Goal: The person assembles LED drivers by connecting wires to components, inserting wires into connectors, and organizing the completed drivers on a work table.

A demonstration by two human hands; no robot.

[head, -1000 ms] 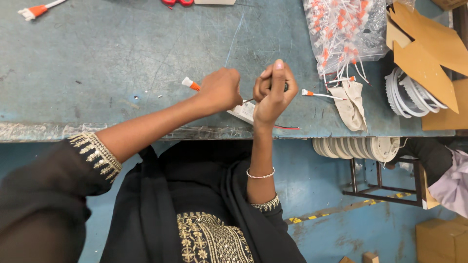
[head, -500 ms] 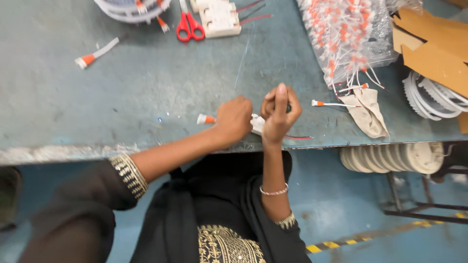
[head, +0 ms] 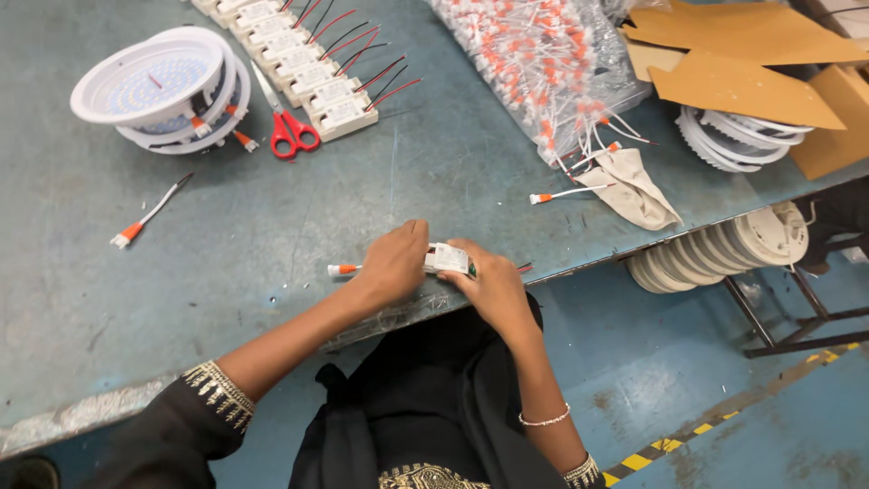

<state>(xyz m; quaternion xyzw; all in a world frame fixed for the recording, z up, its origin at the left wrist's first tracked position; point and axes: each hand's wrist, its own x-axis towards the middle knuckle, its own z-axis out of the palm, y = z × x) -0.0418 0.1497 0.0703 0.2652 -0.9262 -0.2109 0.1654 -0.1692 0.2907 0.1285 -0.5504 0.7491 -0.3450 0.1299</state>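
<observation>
At the near edge of the blue-grey worktop [head: 272, 272], both hands close on a small white driver box [head: 446, 259]: the left hand [head: 391, 264] clamps its left end, fingers curled over the top, while the right hand [head: 493, 288] grips the right end from below and behind. A white lead with an orange connector [head: 342, 269] sticks out leftward from under the left hand, and thin dark wires [head: 523, 267] show just past the right hand. Judging by this grip, the step in hand looks like fitting or seating a lead into the box; the next move would call for steadying the box and keeping the wire ends aligned. Farther back lie a row of similar driver boxes [head: 299, 68], red-handled scissors [head: 288, 129], stacked round lamp housings [head: 158, 86] and a clear bag of orange-tipped leads [head: 534, 63].
</observation>
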